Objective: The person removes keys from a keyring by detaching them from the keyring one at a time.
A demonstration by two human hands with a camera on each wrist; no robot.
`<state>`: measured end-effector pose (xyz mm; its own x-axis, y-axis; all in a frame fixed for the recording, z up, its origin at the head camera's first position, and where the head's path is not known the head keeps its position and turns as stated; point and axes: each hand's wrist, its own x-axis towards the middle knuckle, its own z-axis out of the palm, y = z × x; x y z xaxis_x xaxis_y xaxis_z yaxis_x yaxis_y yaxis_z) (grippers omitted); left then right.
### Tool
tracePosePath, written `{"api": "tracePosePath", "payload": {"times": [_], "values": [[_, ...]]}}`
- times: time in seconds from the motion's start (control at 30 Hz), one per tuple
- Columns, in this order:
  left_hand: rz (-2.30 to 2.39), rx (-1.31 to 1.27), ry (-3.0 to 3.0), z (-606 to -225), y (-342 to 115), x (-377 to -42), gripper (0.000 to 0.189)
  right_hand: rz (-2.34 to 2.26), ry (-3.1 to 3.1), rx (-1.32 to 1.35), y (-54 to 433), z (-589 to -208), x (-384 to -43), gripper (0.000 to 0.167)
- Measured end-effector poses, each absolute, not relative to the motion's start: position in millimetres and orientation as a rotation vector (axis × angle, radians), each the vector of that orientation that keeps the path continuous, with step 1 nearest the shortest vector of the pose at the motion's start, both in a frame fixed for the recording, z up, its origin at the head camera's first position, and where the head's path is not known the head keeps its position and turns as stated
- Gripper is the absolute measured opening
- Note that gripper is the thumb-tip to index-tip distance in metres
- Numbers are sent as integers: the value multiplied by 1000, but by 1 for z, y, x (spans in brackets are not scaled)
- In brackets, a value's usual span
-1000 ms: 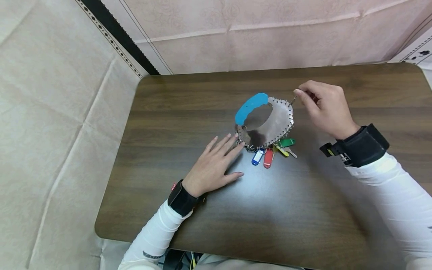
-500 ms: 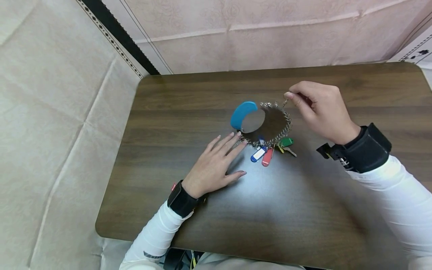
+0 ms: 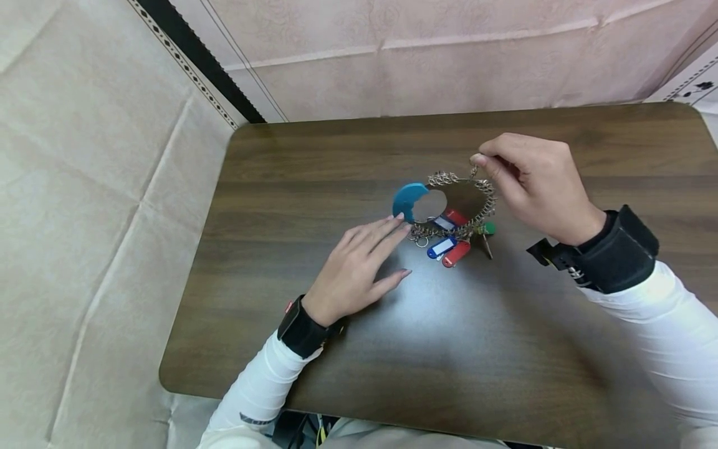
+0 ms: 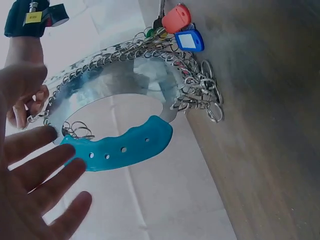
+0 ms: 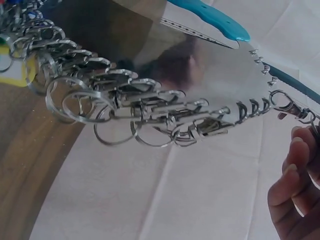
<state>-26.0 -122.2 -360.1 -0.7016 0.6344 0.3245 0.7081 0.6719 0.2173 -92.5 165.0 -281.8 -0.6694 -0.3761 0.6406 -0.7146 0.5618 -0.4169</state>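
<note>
By the curled right fingers [image 3: 497,145] one clasp [image 5: 301,113] is pinched, its fastening seemingly unfinished, while many rings [image 5: 145,100] are already hung along the metal plate [image 4: 112,77], placed between these fingers and the straight left fingers [image 3: 391,244], by which its blue handle [image 4: 116,152] is apparently touched

The head camera looks down at the table [image 3: 252,249] from high up. Both wrist cameras, up close, see the blue handle [image 4: 135,145], at the top in the right one.
</note>
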Motion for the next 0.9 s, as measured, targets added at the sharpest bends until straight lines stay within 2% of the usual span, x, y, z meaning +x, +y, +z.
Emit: {"api": "tracePosePath", "payload": {"times": [0.47, 0.9], "values": [[-771, -983, -2507, -340, -118, -36, 58, 1069, -2270, 775, 163, -267, -82, 11], [-1084, -1008, -2431, -336, -104, -72, 70, 1095, -2268, 842, 160, -262, -75, 13]]}}
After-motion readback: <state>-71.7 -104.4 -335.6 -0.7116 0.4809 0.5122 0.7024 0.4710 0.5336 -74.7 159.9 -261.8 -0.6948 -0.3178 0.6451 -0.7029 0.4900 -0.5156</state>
